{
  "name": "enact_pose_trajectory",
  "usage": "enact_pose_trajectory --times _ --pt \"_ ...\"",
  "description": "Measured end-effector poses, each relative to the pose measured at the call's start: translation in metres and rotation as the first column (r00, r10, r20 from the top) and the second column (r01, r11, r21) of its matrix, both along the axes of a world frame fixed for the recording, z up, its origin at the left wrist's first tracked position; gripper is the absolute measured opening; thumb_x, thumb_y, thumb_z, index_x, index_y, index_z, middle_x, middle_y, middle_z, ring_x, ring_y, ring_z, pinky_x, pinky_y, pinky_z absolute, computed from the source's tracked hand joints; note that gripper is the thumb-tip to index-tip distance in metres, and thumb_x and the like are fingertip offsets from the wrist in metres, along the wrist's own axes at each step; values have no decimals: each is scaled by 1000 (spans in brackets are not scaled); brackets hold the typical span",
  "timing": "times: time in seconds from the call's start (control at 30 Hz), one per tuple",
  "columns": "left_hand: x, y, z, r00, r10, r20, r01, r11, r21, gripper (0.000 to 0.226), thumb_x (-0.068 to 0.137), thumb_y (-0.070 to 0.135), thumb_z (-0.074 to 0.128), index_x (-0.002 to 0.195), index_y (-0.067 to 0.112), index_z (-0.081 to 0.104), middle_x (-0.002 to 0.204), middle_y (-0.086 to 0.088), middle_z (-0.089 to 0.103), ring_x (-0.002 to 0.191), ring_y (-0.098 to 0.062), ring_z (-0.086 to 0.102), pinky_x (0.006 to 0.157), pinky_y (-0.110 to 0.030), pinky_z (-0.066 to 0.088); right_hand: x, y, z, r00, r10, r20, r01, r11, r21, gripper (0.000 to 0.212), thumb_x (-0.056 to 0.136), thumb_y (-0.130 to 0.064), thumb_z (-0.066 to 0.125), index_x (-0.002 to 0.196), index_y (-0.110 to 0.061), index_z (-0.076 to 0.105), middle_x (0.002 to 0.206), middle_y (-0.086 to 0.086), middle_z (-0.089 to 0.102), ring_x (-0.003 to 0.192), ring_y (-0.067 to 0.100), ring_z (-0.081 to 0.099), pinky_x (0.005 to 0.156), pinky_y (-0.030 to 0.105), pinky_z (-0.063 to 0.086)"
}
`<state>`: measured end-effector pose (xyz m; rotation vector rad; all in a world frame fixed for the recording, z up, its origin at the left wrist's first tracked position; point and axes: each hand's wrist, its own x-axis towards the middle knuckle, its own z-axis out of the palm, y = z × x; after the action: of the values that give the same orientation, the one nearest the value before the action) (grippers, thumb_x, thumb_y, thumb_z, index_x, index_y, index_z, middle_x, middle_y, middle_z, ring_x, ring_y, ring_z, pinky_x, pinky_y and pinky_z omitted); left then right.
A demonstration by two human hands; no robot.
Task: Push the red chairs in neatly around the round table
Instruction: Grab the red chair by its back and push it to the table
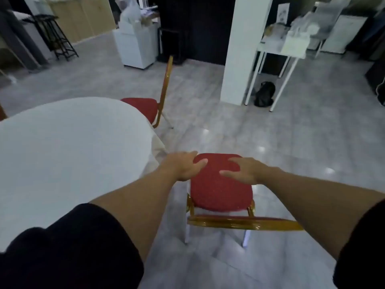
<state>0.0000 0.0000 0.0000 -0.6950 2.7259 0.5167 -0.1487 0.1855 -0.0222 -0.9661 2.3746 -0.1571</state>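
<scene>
The round table (68, 155) with a white cloth fills the left side. Just right of it stands a red chair (218, 195) with a gold frame, its backrest rail nearest me and its seat turned away from the table. My left hand (183, 165) curls over the seat's far left corner, beside the hanging cloth. On the seat's far right part my right hand (243, 171) lies palm down with its fingers apart. A second red chair (141, 107) stands at the table's far side, its seat partly under the cloth.
A white pillar (243, 49) rises beyond the chairs. To its right is a white side table (279, 53) with a black bag (264, 94) under it. A white cabinet (135, 49) and black stools (56, 36) stand farther back. Grey tiled floor lies to the right.
</scene>
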Motion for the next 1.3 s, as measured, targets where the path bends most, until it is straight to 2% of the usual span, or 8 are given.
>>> enact_pose_trajectory --times 0.2,0.37,0.47,0.63,0.8,0.93,1.1,1.3 --pt "-13 73 -54 986 -83 145 57 983 176 90 96 81 21 165 24 28 170 -9 33 153 -32 35 124 -52 27 20 70 -41 985 5 170 -13 999 45 92 88 -86 46 160 -27 41 162 3 48 144 29 47 120 44 37" --pt "9 128 -93 984 -59 170 -17 910 415 122 61 108 9 157 41 43 164 -5 44 146 -32 44 122 -53 32 28 108 -73 973 -51 225 70 994 -79 108 67 -104 31 143 -34 60 141 -3 66 119 22 62 107 46 50" --pt "18 143 -101 982 -89 167 15 915 403 109 64 107 29 152 46 49 155 -2 55 137 -29 53 117 -50 40 26 120 -76 979 -32 203 55 992 -109 110 64 -108 34 139 -33 65 133 -7 69 115 19 65 103 42 52" --pt "20 142 -99 947 -188 262 126 963 237 63 78 58 76 135 36 62 123 3 70 105 -22 67 95 -42 56 35 142 -82 983 145 109 -142 989 -39 102 55 -108 49 130 -41 66 114 -17 71 96 9 66 89 35 59" --pt "21 149 -102 938 -206 277 162 971 175 55 92 15 61 143 36 57 124 -6 68 107 -30 65 98 -45 56 39 136 -78 969 229 91 -237 968 84 62 81 -56 79 139 -42 61 116 -7 68 96 17 62 85 35 55" --pt "19 148 -106 941 -242 236 213 967 140 51 94 10 59 137 36 61 115 -5 70 98 -28 66 92 -41 58 42 134 -77 981 192 42 -195 974 113 57 92 -26 66 144 -46 58 107 -5 60 86 18 54 75 31 43" --pt "21 152 -110 940 -247 234 229 968 102 36 92 11 58 123 28 67 105 -5 68 99 -30 67 92 -42 58 40 137 -84 975 220 25 -221 972 76 50 94 -22 63 139 -44 63 83 -14 50 68 9 49 65 26 40" --pt "22 154 -109 958 -189 215 175 981 81 31 91 11 59 115 27 70 89 0 62 92 -29 68 89 -44 60 32 136 -88 962 271 21 -272 960 67 41 95 -23 65 135 -33 66 95 -5 58 83 21 61 77 32 54"
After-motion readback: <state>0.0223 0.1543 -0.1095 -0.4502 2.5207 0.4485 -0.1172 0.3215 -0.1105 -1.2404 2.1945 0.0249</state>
